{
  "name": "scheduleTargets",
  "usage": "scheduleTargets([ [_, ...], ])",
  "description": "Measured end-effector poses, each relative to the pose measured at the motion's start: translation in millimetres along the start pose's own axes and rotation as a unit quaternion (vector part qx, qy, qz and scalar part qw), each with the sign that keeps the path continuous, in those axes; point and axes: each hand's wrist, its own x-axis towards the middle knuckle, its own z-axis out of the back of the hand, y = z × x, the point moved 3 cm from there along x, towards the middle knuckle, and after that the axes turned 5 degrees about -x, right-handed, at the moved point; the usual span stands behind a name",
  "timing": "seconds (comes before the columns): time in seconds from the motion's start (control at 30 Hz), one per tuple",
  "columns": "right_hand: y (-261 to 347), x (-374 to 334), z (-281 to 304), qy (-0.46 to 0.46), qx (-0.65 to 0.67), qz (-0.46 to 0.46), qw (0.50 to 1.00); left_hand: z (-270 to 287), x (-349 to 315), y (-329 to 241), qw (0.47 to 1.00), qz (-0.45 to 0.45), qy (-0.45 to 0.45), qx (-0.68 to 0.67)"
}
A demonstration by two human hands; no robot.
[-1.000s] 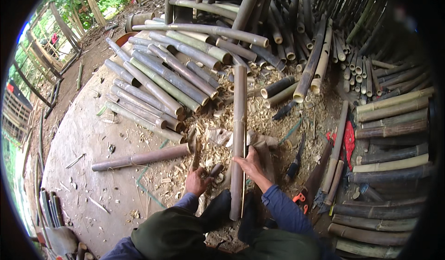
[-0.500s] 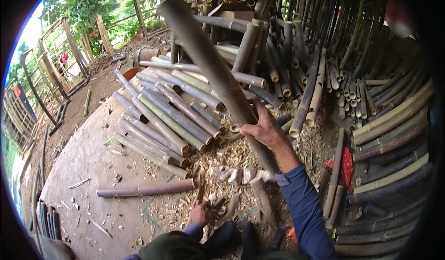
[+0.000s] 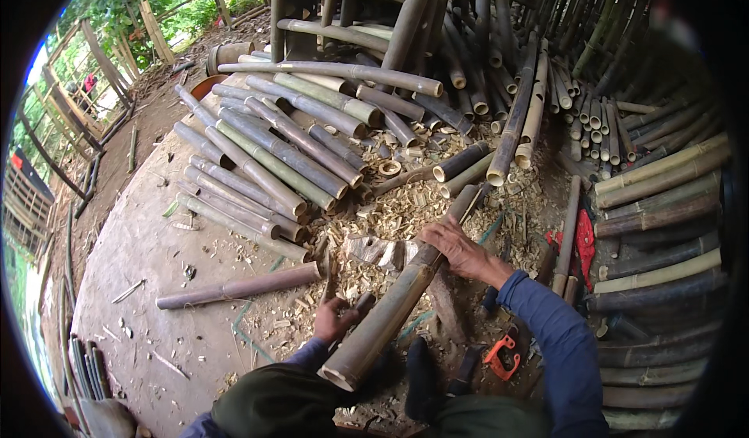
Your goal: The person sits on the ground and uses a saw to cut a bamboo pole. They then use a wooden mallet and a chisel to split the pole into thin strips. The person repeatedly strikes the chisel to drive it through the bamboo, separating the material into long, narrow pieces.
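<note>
My right hand [image 3: 460, 248] is closed over the upper side of a thick bamboo pole [image 3: 390, 309]. The pole slants from the wood chips down toward my legs, its hollow cut end nearest me. It crosses the right end of a pale, notched log [image 3: 374, 252]. To the left of the pole, my left hand [image 3: 331, 321] is closed low over the chips. A narrow brown blade-like tool [image 3: 328, 278] rises from its fingers, though the grip is partly hidden. A short dark rounded piece [image 3: 362, 304] shows beside that hand.
Cut bamboo poles [image 3: 273, 153] lie in a pile ahead-left, and one lone pole [image 3: 238, 286] rests at left. More bamboo lengths [image 3: 655, 274] are stacked at right. An orange handle [image 3: 502, 358] lies by my right foot. Wood chips [image 3: 421, 196] cover the middle ground.
My right hand has brought the bamboo pole down from its raised, left-leaning position. It now slants the other way, its near end by my legs. My left hand has stayed low.
</note>
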Motion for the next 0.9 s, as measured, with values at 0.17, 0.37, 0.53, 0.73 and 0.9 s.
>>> scheduleTargets([
  [0.17, 2.7, -9.5, -19.9, 0.032, -0.008, 0.016, 0.999, 22.9, 5.2, -120.7, 0.820, 0.204, 0.263, -0.466],
  [0.37, 19.3, 20.3, -11.1, -0.128, -0.122, -0.090, 0.980, -21.5, -5.4, -149.8, 0.841, 0.115, 0.266, -0.456],
  [0.53, 22.9, -75.1, -22.6, -0.188, 0.039, -0.435, 0.880, -72.7, 15.0, -111.8, 0.874, 0.098, 0.248, -0.407],
  [0.73, 107.2, -129.6, -110.2, 0.046, -0.002, -0.541, 0.840, -78.2, 30.5, -100.4, 0.984, 0.015, 0.123, -0.128],
  [0.9, 98.9, -140.7, -129.8, 0.022, 0.038, -0.548, 0.836, -81.2, 28.2, -93.6, 0.986, 0.043, 0.136, -0.084],
])
